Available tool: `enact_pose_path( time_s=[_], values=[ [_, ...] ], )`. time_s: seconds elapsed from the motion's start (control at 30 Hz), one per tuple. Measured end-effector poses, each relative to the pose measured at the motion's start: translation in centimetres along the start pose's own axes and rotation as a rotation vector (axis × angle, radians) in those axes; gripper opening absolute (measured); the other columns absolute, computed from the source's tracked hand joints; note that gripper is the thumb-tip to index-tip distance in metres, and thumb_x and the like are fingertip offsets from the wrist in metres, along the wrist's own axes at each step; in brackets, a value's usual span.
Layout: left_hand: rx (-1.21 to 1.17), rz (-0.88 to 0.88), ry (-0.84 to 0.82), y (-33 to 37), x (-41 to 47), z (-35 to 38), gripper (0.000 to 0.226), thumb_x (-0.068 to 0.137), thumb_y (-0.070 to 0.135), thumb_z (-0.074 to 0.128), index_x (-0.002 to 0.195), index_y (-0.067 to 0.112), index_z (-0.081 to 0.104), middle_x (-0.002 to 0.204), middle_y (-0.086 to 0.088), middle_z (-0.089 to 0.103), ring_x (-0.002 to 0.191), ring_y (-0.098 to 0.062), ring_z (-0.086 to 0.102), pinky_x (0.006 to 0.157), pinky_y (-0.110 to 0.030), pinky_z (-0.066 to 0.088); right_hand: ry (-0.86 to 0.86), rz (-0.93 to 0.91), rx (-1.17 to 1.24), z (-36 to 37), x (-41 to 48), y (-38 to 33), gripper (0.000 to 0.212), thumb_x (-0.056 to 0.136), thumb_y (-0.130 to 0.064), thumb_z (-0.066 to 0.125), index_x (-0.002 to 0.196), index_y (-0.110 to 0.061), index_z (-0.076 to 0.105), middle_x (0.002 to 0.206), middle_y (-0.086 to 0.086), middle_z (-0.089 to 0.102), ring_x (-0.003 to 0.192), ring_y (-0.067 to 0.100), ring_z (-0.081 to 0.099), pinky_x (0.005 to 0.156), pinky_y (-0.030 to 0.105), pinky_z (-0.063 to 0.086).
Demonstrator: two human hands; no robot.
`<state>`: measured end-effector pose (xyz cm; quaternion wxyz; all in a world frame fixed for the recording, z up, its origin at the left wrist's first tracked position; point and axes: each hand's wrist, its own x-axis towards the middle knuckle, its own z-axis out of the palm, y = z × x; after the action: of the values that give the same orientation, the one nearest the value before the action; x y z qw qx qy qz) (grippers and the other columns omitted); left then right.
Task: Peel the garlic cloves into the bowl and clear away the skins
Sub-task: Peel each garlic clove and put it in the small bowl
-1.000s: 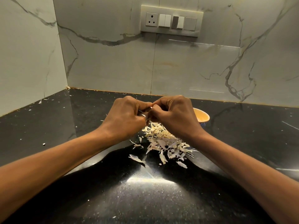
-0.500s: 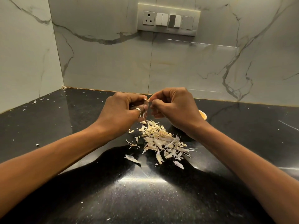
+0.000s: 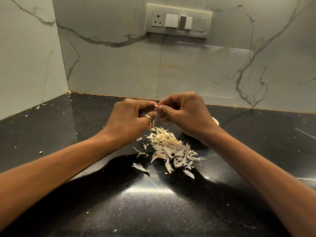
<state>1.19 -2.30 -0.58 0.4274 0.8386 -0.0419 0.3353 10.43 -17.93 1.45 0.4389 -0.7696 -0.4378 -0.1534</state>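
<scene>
Marble wall point(image 3: 119, 65) at the back, with a switch panel point(image 3: 178, 21) up high. Black counter point(image 3: 68, 151) below it, crumbs scattered around. Both forearms reach in and meet over the middle of the counter. Left hand point(image 3: 130, 120) and right hand point(image 3: 186, 113) sit knuckle to knuckle, raised a little off the counter, fingertips touching. Skins point(image 3: 171, 147) lie in a loose heap right under and just in front of the hands, with a few stray flakes beside it. Bowl point(image 3: 215, 120) is behind the right wrist and only a sliver of rim shows, so I cannot tell what is in it. Progress, judging by the heap: a fair number of cloves look peeled and peeling is not finished. No unpeeled stock is in view, so I cannot say how many are left. Clearing the skins has not begun, since everything is on the counter. Clove point(image 3: 156, 108) is pinched between both hands and mostly hidden, only a pale bit showing. Left fingers point(image 3: 145, 107) are curled tight around it, thumb and forefinger closed with almost no gap. Right fingers point(image 3: 162, 110) are curled too, with the tips nipping the top of the clove where the skin lifts. A thin strip point(image 3: 153, 123) dangles below the pinch, above the heap. Ring point(image 3: 148, 119) on a left finger.
</scene>
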Motion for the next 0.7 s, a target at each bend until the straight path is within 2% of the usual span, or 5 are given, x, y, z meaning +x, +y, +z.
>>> enact_pose_path(
  time_s=[0.17,0.33,0.57,0.7],
  values=[
    [0.084,0.066,0.025,0.18,-0.22,0.06,0.023,0.091,0.011,0.071,0.112,0.02,0.076,0.086,0.005,0.077,0.072,-0.002,0.072,0.074,-0.027,0.061,0.01,-0.029,-0.067,0.19,-0.17,-0.29,0.007,0.092,-0.015,0.073,0.094,-0.01,0.078,0.078,0.001,0.077,0.067,0.011,0.073,0.065,0.039,0.063],
    [0.139,0.127,0.027,0.46,-0.3,0.1,0.022,0.091,0.011,0.071,0.111,0.019,0.076,0.079,0.016,0.072,0.072,0.004,0.07,0.073,-0.017,0.058,0.014,-0.007,-0.076,0.22,-0.27,-0.45,0.006,0.091,-0.014,0.073,0.086,-0.013,0.076,0.071,-0.002,0.074,0.063,0.011,0.072,0.063,0.04,0.061],
    [0.139,0.118,0.04,0.21,-0.33,0.38,0.024,0.091,0.007,0.07,0.111,0.019,0.075,0.088,0.006,0.075,0.076,0.0,0.072,0.075,-0.024,0.06,0.019,0.04,-0.086,0.5,-0.36,-0.6,0.011,0.09,-0.017,0.072,0.081,-0.011,0.074,0.07,0.001,0.074,0.062,0.013,0.073,0.063,0.043,0.06],
    [0.085,0.08,0.05,0.29,-0.21,0.47,0.025,0.092,0.008,0.07,0.115,0.017,0.073,0.095,0.001,0.075,0.078,-0.005,0.073,0.072,-0.028,0.062,0.025,0.05,-0.091,0.5,-0.33,-0.7,0.015,0.09,-0.021,0.076,0.08,-0.01,0.073,0.068,0.0,0.073,0.062,0.012,0.072,0.063,0.039,0.06]
  ],
)
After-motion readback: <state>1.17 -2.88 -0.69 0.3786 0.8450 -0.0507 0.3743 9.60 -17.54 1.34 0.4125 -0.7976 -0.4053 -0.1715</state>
